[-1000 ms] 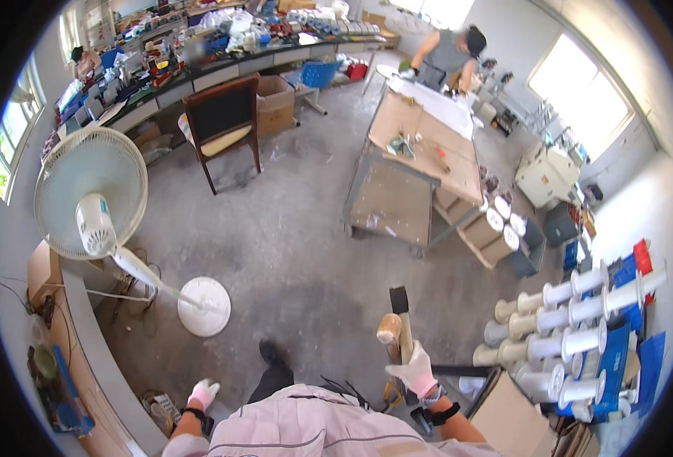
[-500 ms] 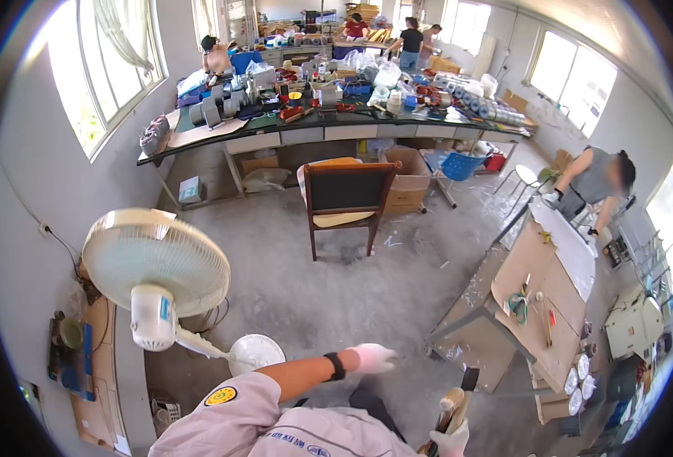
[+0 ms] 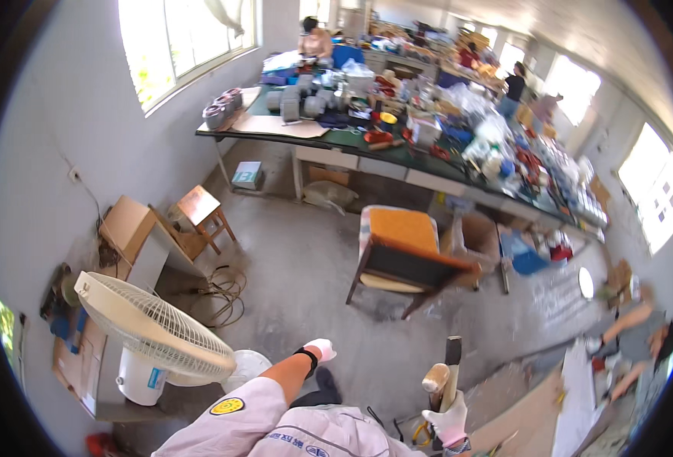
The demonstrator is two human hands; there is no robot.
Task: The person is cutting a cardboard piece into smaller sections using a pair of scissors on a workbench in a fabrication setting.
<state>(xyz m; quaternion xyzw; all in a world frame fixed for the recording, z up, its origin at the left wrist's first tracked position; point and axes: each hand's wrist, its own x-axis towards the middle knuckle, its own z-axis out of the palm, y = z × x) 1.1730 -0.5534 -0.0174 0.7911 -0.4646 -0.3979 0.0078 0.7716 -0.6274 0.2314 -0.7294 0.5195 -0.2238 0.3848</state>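
Note:
My left hand (image 3: 321, 349), in a white glove with a black band at the wrist, hangs ahead of my body beside the fan's base. No object shows in it, and its fingers are too foreshortened to make out. My right hand (image 3: 448, 423), also in a white glove, is closed around a bundle of tools held upright at my right side. One is a thick wooden piece with a rounded pale end (image 3: 435, 378). Beside it rises a tool with a dark blocky end (image 3: 453, 349). Their lower parts are hidden by my fingers.
A standing fan (image 3: 157, 324) is close on my left, with coiled cable (image 3: 222, 293) on the floor beyond. Ahead stand a chair (image 3: 405, 244) and a long cluttered workbench (image 3: 367, 156). A co-worker (image 3: 641, 335) bends over a board-topped table (image 3: 519, 407) at right.
My view has swung left, so the chair and bench appear farther right. The fan is nearer, and a small wooden stool has come into view. My right hand still grips the tools.

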